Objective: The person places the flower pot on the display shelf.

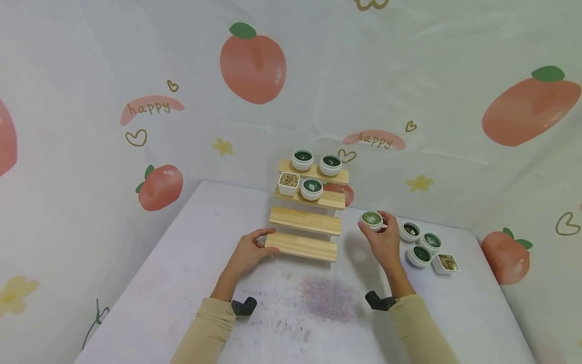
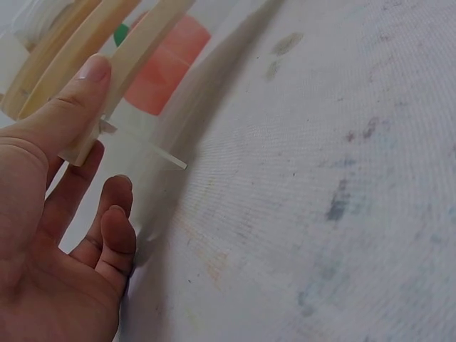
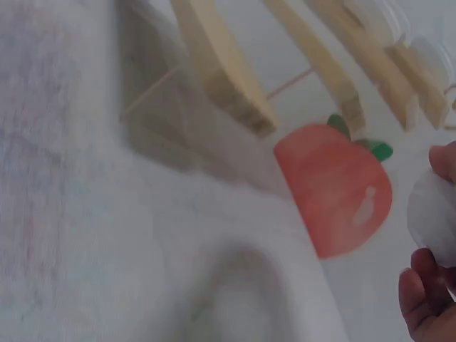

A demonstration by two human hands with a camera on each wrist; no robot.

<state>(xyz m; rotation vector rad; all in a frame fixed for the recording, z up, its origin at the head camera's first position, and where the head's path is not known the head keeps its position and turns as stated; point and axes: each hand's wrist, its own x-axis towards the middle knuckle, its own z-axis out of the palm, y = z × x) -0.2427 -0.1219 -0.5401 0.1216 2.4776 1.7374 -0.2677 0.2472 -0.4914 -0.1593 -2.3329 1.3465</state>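
A stepped wooden display stand (image 1: 302, 246) has four boards rising toward the back. My left hand (image 1: 249, 252) pinches the left end of its lowest board, thumb (image 2: 89, 78) on one face and fingers behind, the other fingers loosely bent. To the right of the stand, my right hand (image 1: 386, 245) holds a white cup (image 1: 372, 219) with green contents above the table, opening upward. In the right wrist view only part of this white cup (image 3: 433, 217) shows between thumb and fingers. The two lower boards carry nothing.
On the top board stand two round white cups (image 1: 330, 165) with dark green contents. The second board holds a square white bowl (image 1: 288, 183) of grains and a round cup (image 1: 311, 189). Several cups (image 1: 419, 256) and another square bowl (image 1: 445, 264) stand right of my right hand.
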